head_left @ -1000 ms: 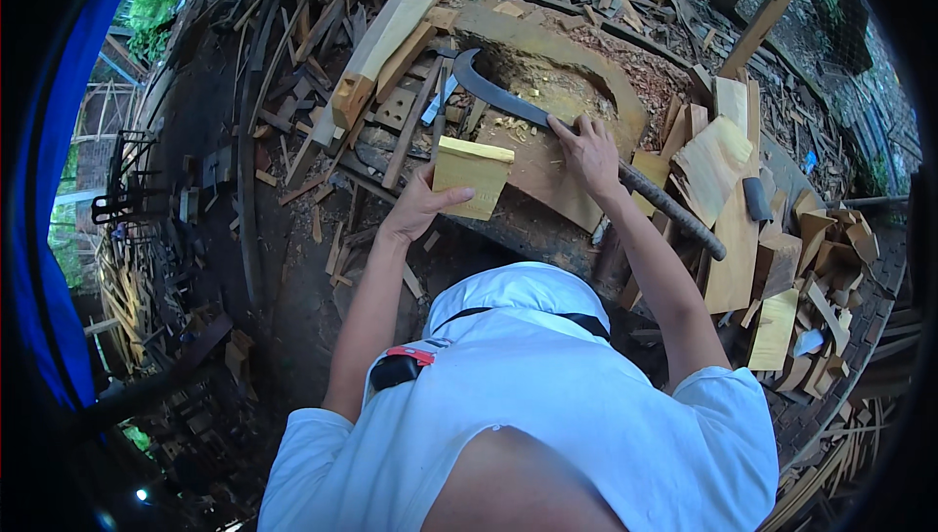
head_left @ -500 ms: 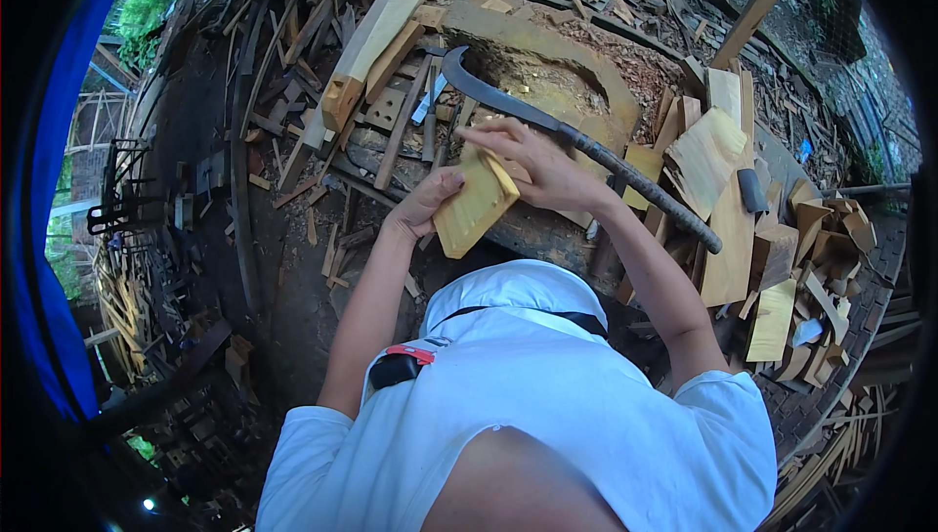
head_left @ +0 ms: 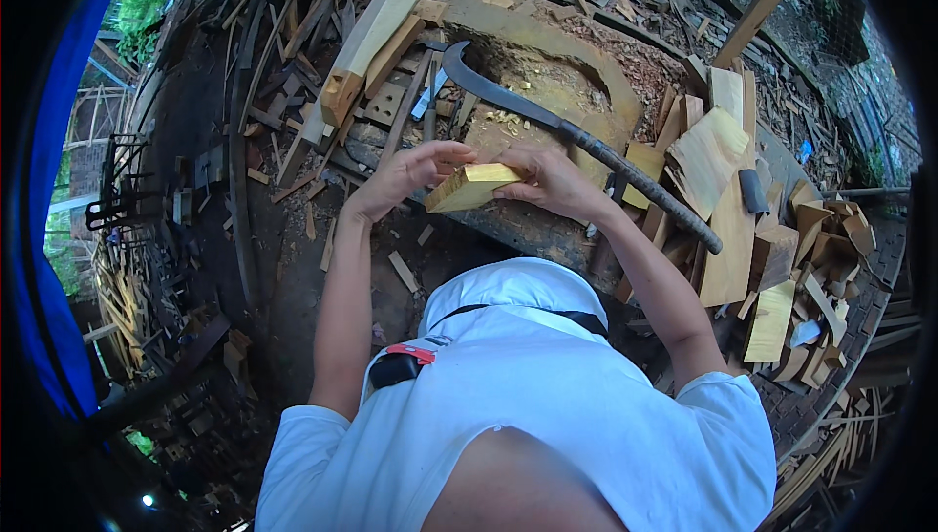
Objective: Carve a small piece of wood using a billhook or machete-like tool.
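A thick yellow wood block point(head_left: 469, 188) is pinched at its right end by my right hand point(head_left: 552, 180), thumb on the near side. My left hand point(head_left: 420, 172) is at the block's other end with its fingers stretched out and apart; whether its thumb touches the wood I cannot tell. Just beyond both hands, a large sickle point(head_left: 508, 97) with a dark curved blade lies across the hollowed wooden workbench point(head_left: 528, 34). Its long dark handle point(head_left: 650, 190) runs toward the right. Small yellow chips point(head_left: 508, 122) are scattered in the hollow.
Long squared timbers point(head_left: 362, 53) lean at the far left of the bench, near narrow hand tools point(head_left: 430, 112). Boards point(head_left: 728, 219) and cut offcuts point(head_left: 831, 229) are heaped on the right. A tape measure point(head_left: 396, 366) is clipped to my white shirt.
The block has been turned from its broad face to a narrow edge. My left fingers have let go and spread, while my right hand has shifted from the face to the end.
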Demonstrator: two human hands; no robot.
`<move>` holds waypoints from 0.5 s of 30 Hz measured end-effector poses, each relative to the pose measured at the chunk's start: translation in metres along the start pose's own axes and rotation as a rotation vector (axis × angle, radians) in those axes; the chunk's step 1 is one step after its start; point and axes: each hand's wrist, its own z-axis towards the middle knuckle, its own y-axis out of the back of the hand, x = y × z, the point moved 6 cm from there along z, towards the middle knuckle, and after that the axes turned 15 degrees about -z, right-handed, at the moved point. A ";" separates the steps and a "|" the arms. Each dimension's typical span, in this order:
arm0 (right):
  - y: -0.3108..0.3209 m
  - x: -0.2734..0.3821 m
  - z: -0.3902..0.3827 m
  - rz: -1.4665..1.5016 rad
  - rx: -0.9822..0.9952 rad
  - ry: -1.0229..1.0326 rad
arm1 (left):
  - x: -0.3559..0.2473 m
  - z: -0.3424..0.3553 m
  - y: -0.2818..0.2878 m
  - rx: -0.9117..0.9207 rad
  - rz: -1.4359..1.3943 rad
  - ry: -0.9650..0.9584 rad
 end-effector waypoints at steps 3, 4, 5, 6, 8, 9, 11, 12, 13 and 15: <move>-0.005 -0.005 0.001 0.036 -0.047 0.074 | -0.004 -0.002 -0.014 -0.062 0.231 0.032; -0.005 -0.004 0.003 0.036 -0.045 0.075 | -0.001 -0.002 -0.014 -0.111 0.382 0.067; -0.005 -0.004 0.005 0.091 -0.030 0.042 | 0.001 0.000 -0.014 -0.183 0.456 0.077; -0.005 -0.004 0.006 0.146 -0.017 0.009 | 0.002 0.001 -0.019 -0.184 0.456 0.077; -0.006 -0.005 0.008 0.201 0.036 -0.036 | -0.012 0.002 -0.029 -0.257 0.260 -0.203; -0.010 -0.007 0.008 0.255 0.087 -0.081 | -0.010 0.003 -0.032 -0.256 0.259 -0.202; -0.013 -0.011 0.007 0.361 0.076 -0.087 | -0.014 0.001 -0.029 -0.366 0.188 -0.335; -0.014 -0.013 0.005 0.468 0.064 -0.093 | -0.014 0.001 -0.028 -0.365 0.188 -0.335; -0.014 -0.013 0.005 0.468 0.065 -0.093 | -0.013 0.000 -0.024 -0.397 0.149 -0.319; -0.015 -0.013 0.004 0.557 0.088 -0.117 | -0.011 0.000 -0.017 -0.428 0.111 -0.303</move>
